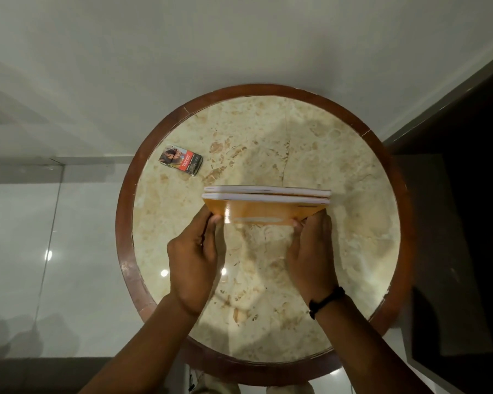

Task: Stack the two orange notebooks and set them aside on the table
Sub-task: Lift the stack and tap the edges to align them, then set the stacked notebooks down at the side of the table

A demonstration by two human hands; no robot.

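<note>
Two orange notebooks (264, 213) are pressed together and held upright on edge above the middle of the round marble table (353, 172); their white page edges face up. My left hand (195, 257) grips their left end. My right hand (310, 251), with a black band at the wrist, grips the right end. The orange cover of the nearer notebook faces me; the farther one shows only its page edges.
A small cigarette pack (181, 162) lies at the table's far left. The table has a dark wooden rim (124, 223). A white wall stands behind it, a glossy tiled floor lies to the left, and dark furniture (467, 223) is on the right.
</note>
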